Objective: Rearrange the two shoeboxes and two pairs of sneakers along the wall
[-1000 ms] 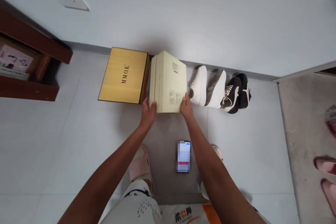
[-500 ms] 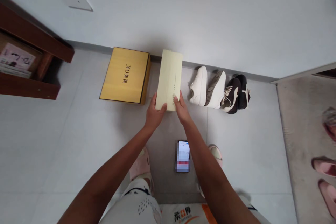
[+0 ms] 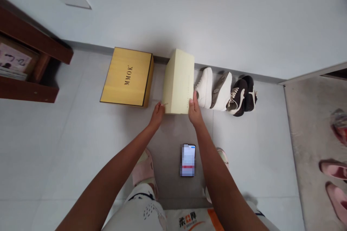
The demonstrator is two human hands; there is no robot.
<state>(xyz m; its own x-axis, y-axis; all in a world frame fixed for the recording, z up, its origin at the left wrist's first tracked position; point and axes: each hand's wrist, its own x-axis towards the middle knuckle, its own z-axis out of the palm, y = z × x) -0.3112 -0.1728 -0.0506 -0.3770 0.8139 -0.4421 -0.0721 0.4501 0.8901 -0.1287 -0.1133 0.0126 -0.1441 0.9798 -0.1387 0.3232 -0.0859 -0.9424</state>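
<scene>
Between my two hands is a long cream-coloured box (image 3: 179, 83) with small print near its right edge. It is tilted, so its top and its left side both show. My left hand (image 3: 157, 115) pinches the near left corner, where a thin tan strip shows at the fingertips. Against the right edge my right hand (image 3: 195, 111) is closed, its thumb on top and its fingers at the side. A yellow MMOK box (image 3: 127, 77) with dark edging lies on the floor to the left. Close to the right hand stands a white shoe (image 3: 205, 88).
Another white shoe (image 3: 221, 92) and dark sneakers (image 3: 238, 97) line the wall. A lit phone (image 3: 188, 160) lies on the floor between my feet. Wooden furniture (image 3: 29, 54) stands at left, pink slippers (image 3: 336, 171) at far right. A printed white pack (image 3: 187, 220) is below me.
The cream box has moved slightly right and rolled, so its left side now shows. My hands have moved apart, to its left and right edges. The yellow box and shoes have stayed put.
</scene>
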